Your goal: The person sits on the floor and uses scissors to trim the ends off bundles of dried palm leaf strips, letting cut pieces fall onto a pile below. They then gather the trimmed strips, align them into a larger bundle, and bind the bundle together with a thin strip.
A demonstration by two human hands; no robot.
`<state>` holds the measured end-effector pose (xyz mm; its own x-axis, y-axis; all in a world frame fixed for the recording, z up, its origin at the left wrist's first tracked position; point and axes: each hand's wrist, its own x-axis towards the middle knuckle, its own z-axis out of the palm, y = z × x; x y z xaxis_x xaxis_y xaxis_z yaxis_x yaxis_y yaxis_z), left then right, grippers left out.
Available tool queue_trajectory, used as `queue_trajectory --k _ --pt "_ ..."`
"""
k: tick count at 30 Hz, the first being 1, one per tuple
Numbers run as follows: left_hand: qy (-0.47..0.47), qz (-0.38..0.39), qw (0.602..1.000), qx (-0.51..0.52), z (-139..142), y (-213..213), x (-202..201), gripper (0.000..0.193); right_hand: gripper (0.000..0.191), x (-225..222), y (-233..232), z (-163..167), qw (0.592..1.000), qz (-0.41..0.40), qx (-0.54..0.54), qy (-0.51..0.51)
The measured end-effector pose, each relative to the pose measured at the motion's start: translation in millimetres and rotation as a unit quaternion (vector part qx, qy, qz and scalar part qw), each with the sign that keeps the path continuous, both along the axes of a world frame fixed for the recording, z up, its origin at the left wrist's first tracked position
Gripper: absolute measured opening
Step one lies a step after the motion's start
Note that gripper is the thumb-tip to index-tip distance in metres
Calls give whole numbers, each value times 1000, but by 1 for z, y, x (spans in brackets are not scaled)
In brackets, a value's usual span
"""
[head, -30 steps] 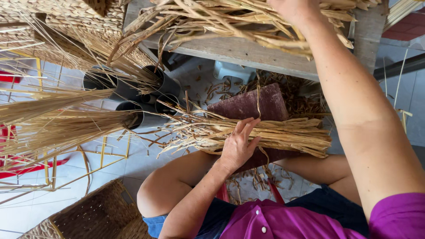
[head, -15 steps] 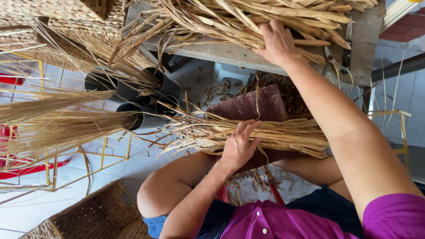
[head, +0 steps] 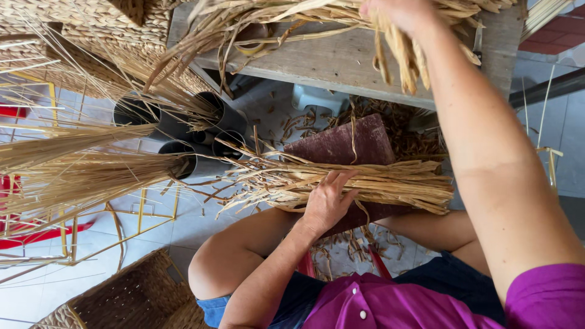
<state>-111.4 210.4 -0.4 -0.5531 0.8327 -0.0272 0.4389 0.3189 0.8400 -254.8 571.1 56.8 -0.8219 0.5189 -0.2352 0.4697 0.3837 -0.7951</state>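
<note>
A bundle of dried straw-coloured strands (head: 396, 183) lies across my lap. My left hand (head: 326, 201) presses down on it with fingers wrapped over the stalks. My right hand (head: 399, 12) is raised at the top edge, closed on a few dried strands (head: 405, 58) that hang down from it. It is over a larger loose pile of the same material (head: 274, 15) on a worn wooden table (head: 341, 67). The fingertips of my right hand are cut off by the frame.
A maroon board (head: 341, 146) lies under the lap bundle. Dark tubes (head: 213, 116) at the left hold long straw stalks (head: 79, 170). There is a woven basket (head: 122, 298) at the lower left, woven pieces (head: 73, 24) at the upper left and a yellow wire frame (head: 143, 210). Scraps litter the tiled floor.
My right hand dipped into the pile on the table, then rose again with strands hanging from it. My left hand stayed on the lap bundle.
</note>
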Motion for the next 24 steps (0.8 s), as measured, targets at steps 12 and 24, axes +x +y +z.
queue_trajectory --k 12,24 --pt "2 -19 1000 -11 -11 1 1 45 22 17 24 15 999 -17 20 -26" --pt "0 -9 1000 -10 -15 1 0 46 19 40 -6 64 998 -38 -10 44"
